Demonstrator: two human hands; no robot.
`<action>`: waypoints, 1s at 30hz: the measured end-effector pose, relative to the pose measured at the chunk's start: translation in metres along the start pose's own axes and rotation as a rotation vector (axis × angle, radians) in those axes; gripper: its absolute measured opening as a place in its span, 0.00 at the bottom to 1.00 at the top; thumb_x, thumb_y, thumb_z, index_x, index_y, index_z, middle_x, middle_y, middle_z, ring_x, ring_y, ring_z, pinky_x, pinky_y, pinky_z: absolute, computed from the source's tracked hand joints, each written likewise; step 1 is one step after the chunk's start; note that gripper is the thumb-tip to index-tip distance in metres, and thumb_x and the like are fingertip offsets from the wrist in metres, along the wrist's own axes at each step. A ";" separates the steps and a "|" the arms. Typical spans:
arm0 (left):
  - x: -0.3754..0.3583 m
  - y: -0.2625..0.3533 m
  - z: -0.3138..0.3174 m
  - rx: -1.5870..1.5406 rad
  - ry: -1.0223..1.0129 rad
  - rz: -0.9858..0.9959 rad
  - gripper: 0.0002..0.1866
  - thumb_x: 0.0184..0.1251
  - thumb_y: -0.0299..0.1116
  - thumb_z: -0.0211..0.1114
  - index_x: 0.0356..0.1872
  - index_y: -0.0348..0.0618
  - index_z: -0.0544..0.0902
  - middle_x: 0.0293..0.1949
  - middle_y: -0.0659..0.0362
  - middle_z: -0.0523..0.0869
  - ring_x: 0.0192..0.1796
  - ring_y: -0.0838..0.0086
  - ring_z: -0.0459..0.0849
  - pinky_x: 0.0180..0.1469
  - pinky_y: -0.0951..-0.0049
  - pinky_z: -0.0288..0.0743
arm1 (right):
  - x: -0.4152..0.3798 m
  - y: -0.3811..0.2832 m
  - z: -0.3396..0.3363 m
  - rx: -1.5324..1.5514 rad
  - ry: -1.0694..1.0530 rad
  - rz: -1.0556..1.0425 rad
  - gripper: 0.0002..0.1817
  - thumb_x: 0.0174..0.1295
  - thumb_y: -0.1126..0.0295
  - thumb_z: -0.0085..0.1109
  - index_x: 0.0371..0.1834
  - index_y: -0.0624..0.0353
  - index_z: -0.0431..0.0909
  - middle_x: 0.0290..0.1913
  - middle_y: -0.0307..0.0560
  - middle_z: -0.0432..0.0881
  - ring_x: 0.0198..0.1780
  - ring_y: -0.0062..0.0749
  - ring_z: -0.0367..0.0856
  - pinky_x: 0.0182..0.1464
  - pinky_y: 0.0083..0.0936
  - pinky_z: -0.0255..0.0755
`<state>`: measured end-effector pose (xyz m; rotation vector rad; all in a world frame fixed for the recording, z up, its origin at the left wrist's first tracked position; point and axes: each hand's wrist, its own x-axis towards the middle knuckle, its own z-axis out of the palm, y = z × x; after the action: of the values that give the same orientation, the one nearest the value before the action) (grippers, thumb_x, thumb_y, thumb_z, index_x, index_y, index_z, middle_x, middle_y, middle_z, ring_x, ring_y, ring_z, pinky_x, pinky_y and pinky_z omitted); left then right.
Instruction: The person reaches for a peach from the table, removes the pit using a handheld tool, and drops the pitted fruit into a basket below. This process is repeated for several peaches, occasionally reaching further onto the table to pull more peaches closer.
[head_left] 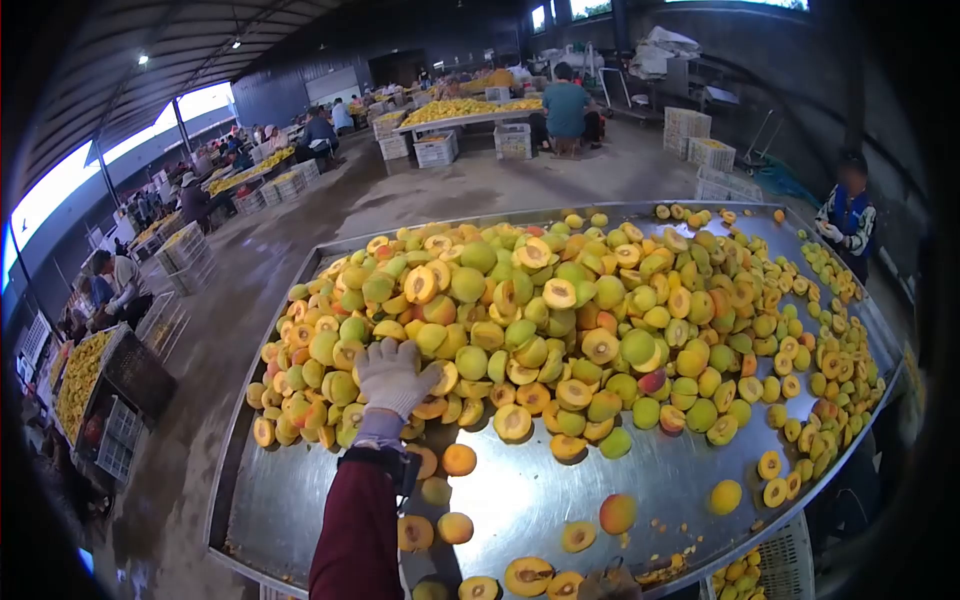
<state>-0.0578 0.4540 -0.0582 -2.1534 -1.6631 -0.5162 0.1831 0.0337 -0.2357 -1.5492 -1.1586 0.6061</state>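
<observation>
My left hand (393, 378), in a pale knitted glove, rests palm down on the near left side of a large heap of yellow peaches (600, 345). Its fingers are spread over the fruit and grip nothing that I can see. Many peaches are cut in half, showing orange flesh and brownish hollows; others lie with green or reddish skin up. The heap sits on a metal table (290, 500) with a raised rim. At the bottom edge, a blurred brownish shape (610, 583) may be part of my right hand; its fingers cannot be made out.
Loose halves lie on the near part of the table. Below its near right edge stands a white crate (785, 560) with peaches in it. A person (850, 215) stands at the far right corner. Beyond are other fruit tables (465, 120), seated people and stacked crates (686, 130).
</observation>
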 end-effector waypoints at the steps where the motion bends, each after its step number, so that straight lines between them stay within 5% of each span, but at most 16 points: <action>1: -0.004 0.001 0.000 -0.022 -0.083 0.012 0.25 0.55 0.60 0.62 0.43 0.51 0.81 0.43 0.57 0.79 0.54 0.58 0.74 0.58 0.54 0.61 | -0.007 -0.001 0.004 0.780 0.122 0.325 0.12 0.60 0.66 0.58 0.44 0.58 0.80 0.34 0.47 0.79 0.36 0.42 0.77 0.37 0.35 0.73; 2: -0.010 -0.001 0.003 -0.043 -0.128 0.016 0.25 0.56 0.61 0.61 0.44 0.53 0.81 0.44 0.59 0.79 0.54 0.60 0.75 0.57 0.52 0.63 | -0.006 -0.001 -0.001 0.781 0.114 0.326 0.12 0.60 0.66 0.58 0.44 0.58 0.80 0.34 0.47 0.79 0.36 0.42 0.77 0.37 0.35 0.73; 4: -0.029 0.002 0.002 -0.154 -0.303 0.031 0.25 0.56 0.61 0.60 0.44 0.53 0.82 0.45 0.58 0.80 0.54 0.59 0.75 0.56 0.52 0.65 | 0.017 -0.053 -0.013 -0.601 -0.108 -0.239 0.10 0.53 0.70 0.64 0.38 0.59 0.83 0.30 0.48 0.79 0.33 0.44 0.77 0.32 0.38 0.72; 5: -0.046 0.002 0.001 -0.272 -0.480 0.044 0.24 0.57 0.60 0.60 0.44 0.54 0.83 0.45 0.56 0.80 0.54 0.58 0.75 0.54 0.52 0.66 | 0.021 -0.059 -0.011 -0.596 -0.111 -0.243 0.10 0.53 0.70 0.64 0.38 0.59 0.83 0.30 0.48 0.79 0.33 0.44 0.77 0.32 0.38 0.72; 7: -0.098 0.007 0.009 -0.125 -0.172 0.188 0.22 0.60 0.58 0.59 0.45 0.56 0.84 0.50 0.55 0.79 0.56 0.54 0.75 0.55 0.51 0.70 | 0.027 -0.063 -0.009 -0.705 0.088 -0.464 0.08 0.50 0.72 0.67 0.34 0.58 0.83 0.29 0.46 0.79 0.32 0.42 0.78 0.29 0.37 0.71; 8: -0.118 0.008 0.010 -0.219 -0.281 0.201 0.21 0.61 0.57 0.60 0.47 0.57 0.85 0.55 0.51 0.77 0.59 0.52 0.72 0.57 0.52 0.72 | 0.029 -0.059 -0.009 -0.713 0.100 -0.460 0.08 0.50 0.72 0.67 0.34 0.58 0.83 0.29 0.46 0.79 0.32 0.42 0.78 0.29 0.37 0.71; 11: -0.146 0.004 -0.020 -0.395 -0.603 0.271 0.17 0.63 0.51 0.62 0.48 0.59 0.85 0.59 0.52 0.76 0.64 0.48 0.70 0.62 0.54 0.71 | 0.028 -0.053 -0.007 -0.590 0.178 -0.623 0.06 0.50 0.72 0.69 0.31 0.58 0.83 0.29 0.46 0.80 0.30 0.40 0.79 0.26 0.36 0.70; 12: -0.166 -0.017 0.020 -0.393 -0.433 0.581 0.15 0.63 0.47 0.64 0.46 0.57 0.86 0.54 0.58 0.82 0.59 0.51 0.77 0.60 0.59 0.73 | 0.027 -0.057 -0.006 -0.579 0.171 -0.518 0.07 0.51 0.71 0.69 0.31 0.58 0.82 0.30 0.47 0.80 0.29 0.41 0.79 0.27 0.35 0.71; 13: -0.157 -0.014 0.003 -0.392 -0.435 0.581 0.15 0.63 0.47 0.64 0.46 0.57 0.86 0.54 0.58 0.82 0.59 0.51 0.77 0.60 0.59 0.73 | 0.026 -0.061 -0.006 -0.569 0.163 -0.413 0.07 0.52 0.71 0.69 0.31 0.59 0.82 0.30 0.47 0.80 0.29 0.42 0.79 0.27 0.34 0.71; 15: -0.123 -0.002 -0.046 -0.785 -0.751 0.036 0.14 0.62 0.46 0.66 0.44 0.53 0.86 0.48 0.61 0.86 0.51 0.55 0.83 0.56 0.63 0.76 | 0.025 -0.068 -0.006 -0.506 0.147 -0.321 0.07 0.53 0.71 0.69 0.31 0.60 0.80 0.28 0.47 0.79 0.27 0.42 0.78 0.28 0.33 0.72; 17: -0.093 0.004 -0.039 -0.600 -0.264 0.141 0.16 0.60 0.47 0.68 0.43 0.48 0.87 0.47 0.57 0.86 0.50 0.58 0.83 0.53 0.63 0.77 | 0.024 -0.065 -0.007 -0.448 0.146 -0.232 0.07 0.54 0.71 0.69 0.30 0.60 0.79 0.26 0.46 0.78 0.26 0.41 0.77 0.28 0.31 0.73; 19: -0.063 0.011 -0.011 -0.368 -0.115 0.172 0.28 0.61 0.54 0.64 0.57 0.48 0.79 0.57 0.52 0.80 0.66 0.55 0.71 0.66 0.58 0.65 | 0.017 -0.048 -0.005 -0.068 0.168 -0.179 0.06 0.59 0.71 0.63 0.30 0.60 0.76 0.31 0.46 0.77 0.32 0.42 0.77 0.37 0.33 0.76; 23: -0.024 0.060 0.022 -0.330 -0.555 -0.200 0.33 0.61 0.59 0.61 0.62 0.48 0.74 0.61 0.50 0.76 0.68 0.55 0.67 0.70 0.54 0.57 | 0.004 -0.017 0.000 0.391 0.115 0.122 0.06 0.62 0.69 0.59 0.31 0.59 0.75 0.37 0.47 0.77 0.38 0.41 0.76 0.44 0.37 0.75; 26: -0.050 0.068 0.038 -0.391 -0.434 -0.032 0.26 0.57 0.57 0.65 0.50 0.50 0.80 0.58 0.50 0.75 0.62 0.52 0.70 0.63 0.53 0.65 | -0.006 0.002 -0.002 0.700 0.075 0.337 0.06 0.64 0.68 0.56 0.32 0.59 0.75 0.40 0.48 0.77 0.42 0.41 0.76 0.49 0.40 0.74; 28: -0.077 0.071 0.026 -0.371 -0.273 0.181 0.18 0.56 0.55 0.67 0.37 0.53 0.83 0.57 0.51 0.74 0.59 0.50 0.71 0.59 0.52 0.69 | -0.007 0.012 -0.005 0.768 -0.049 0.448 0.11 0.65 0.63 0.53 0.41 0.60 0.75 0.49 0.49 0.75 0.55 0.46 0.73 0.64 0.49 0.65; 30: -0.106 0.072 0.016 -0.375 -0.213 0.290 0.19 0.57 0.55 0.67 0.42 0.54 0.85 0.59 0.51 0.74 0.61 0.50 0.72 0.61 0.52 0.68 | -0.006 0.002 0.001 0.606 -0.028 0.358 0.14 0.64 0.61 0.54 0.44 0.61 0.74 0.49 0.49 0.75 0.57 0.46 0.72 0.66 0.49 0.63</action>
<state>-0.0121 0.3566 -0.1294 -2.7520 -1.4002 -0.5631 0.1804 0.0291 -0.2386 -1.2180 -0.6243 1.1046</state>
